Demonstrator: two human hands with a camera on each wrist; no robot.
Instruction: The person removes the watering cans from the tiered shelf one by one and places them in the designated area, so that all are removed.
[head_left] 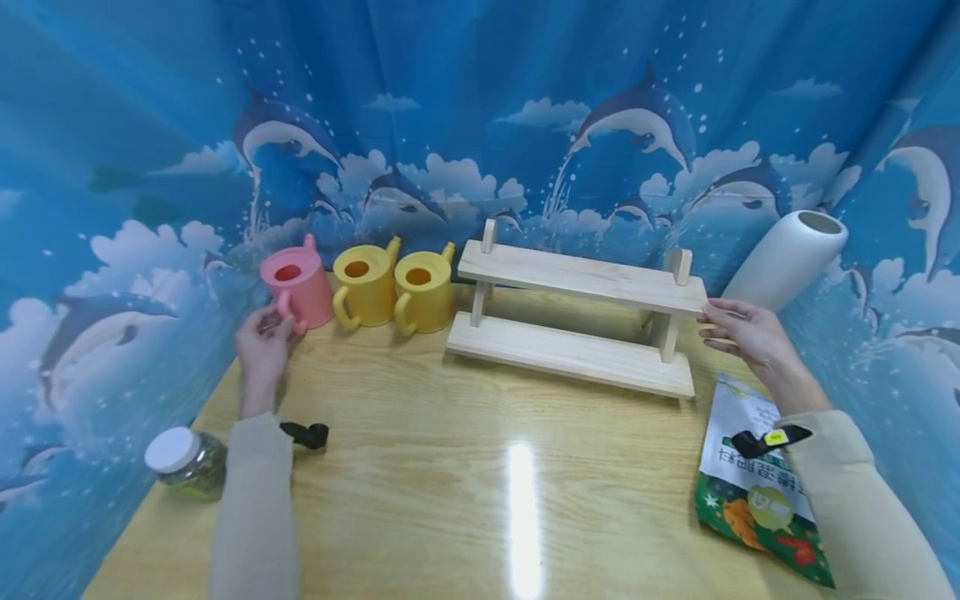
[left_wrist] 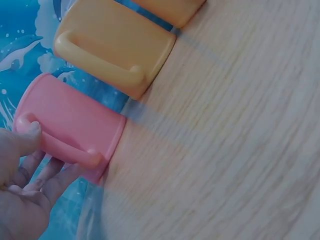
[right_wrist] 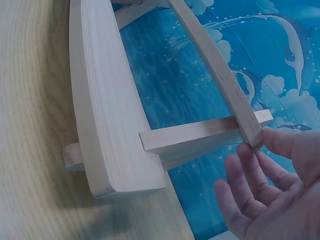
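A pink watering can [head_left: 312, 293] stands at the left end of a row, beside two yellow watering cans [head_left: 372, 287] [head_left: 429, 293]. My left hand [head_left: 264, 340] is at its handle; in the left wrist view the thumb lies on top of the handle [left_wrist: 62, 149] and the fingers reach behind it. A two-tier wooden shelf [head_left: 573, 362] stands at the back centre. My right hand [head_left: 752, 337] pinches the right end of its upper board [right_wrist: 220, 75] between thumb and index finger, the other fingers loosely bent below.
A white vase [head_left: 780, 262] leans behind my right hand. A fertilizer bag [head_left: 757, 492] lies by the right forearm. A clear jar with a white lid [head_left: 187, 461] stands left of the left forearm. A blue dolphin-print curtain [head_left: 480, 108] surrounds the wooden table [head_left: 405, 467].
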